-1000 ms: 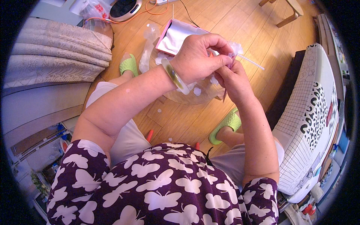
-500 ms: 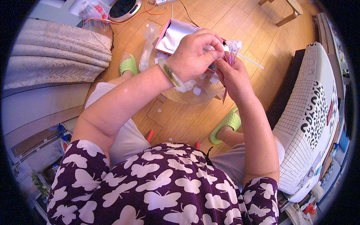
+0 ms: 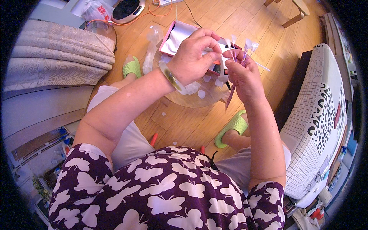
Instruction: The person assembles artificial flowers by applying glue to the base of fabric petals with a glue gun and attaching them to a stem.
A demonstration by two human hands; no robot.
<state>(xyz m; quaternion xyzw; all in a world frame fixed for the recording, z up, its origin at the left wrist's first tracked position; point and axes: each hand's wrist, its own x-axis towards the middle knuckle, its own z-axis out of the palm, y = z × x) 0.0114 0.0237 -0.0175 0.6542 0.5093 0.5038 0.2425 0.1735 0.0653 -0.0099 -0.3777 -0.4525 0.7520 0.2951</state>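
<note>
My right hand [image 3: 246, 78] is closed around a bunch of thin purple stems [image 3: 230, 97] tipped with white petal-like pieces [image 3: 250, 45]. The stems' lower ends slant down below the palm. Close by on the left, my left hand [image 3: 194, 57] has its thumb and forefinger curled toward each other; what they pinch, if anything, is too small to make out. A pale green bangle [image 3: 172, 78] circles my left wrist. Behind the hands is a pink box [image 3: 164, 46] with a white lining. A white-and-black tool [image 3: 223, 71], partly hidden, shows between the hands.
Loose white petals [image 3: 201, 94] lie on a round, see-through surface [image 3: 188, 101]. Crumpled clear plastic [image 3: 148, 57] is left of the box. A patterned white cushioned piece [image 3: 306, 126] stands at right, a draped cloth [image 3: 57, 53] at left. An orange cord [image 3: 155, 14] crosses the wooden floor.
My hands have moved apart. The right hand has shifted slightly right, and its bunch of stems is spread wider, with the white tips fanned out.
</note>
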